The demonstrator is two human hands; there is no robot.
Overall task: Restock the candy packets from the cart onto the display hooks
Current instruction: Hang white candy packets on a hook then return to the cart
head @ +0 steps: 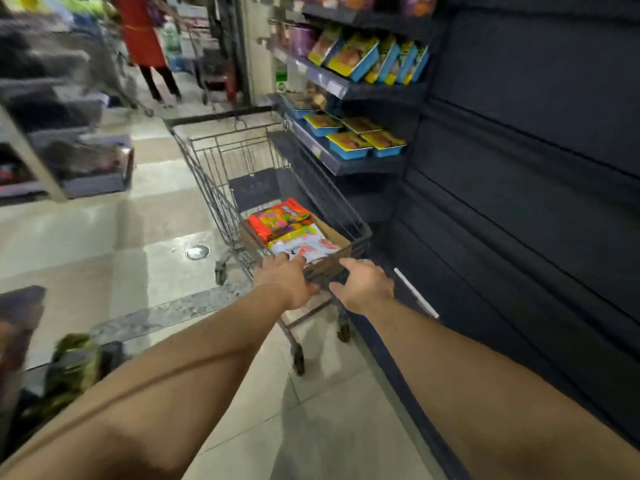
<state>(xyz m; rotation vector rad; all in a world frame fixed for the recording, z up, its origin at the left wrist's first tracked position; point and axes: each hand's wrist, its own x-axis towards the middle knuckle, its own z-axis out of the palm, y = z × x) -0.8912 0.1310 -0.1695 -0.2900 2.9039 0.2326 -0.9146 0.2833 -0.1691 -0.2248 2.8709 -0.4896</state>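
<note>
While the dark slatted display wall (540,174) fills the whole right side, its angled shelves (346,88) carry blue-and-yellow boxed goods (360,57) further up the aisle. Down the middle runs the pale tiled floor (104,258), and on it stands the grey wire shopping cart (221,168), parked just beside the wall. Inside the cart sits an open brown cardboard box (332,233), and there are the candy packets (287,225), orange, yellow and white ones, lying flat in a stack in that box. Both bare arms reach forward to the near end of the cart. Left hand (287,282) lies over the near rim, fingers straight and touching the nearest white packet. Right hand (365,285) sits just beside it at the box's near edge, fingers hidden, so its grip I cannot tell. Far back, a person in a red apron (142,32) stands by another cart.
</note>
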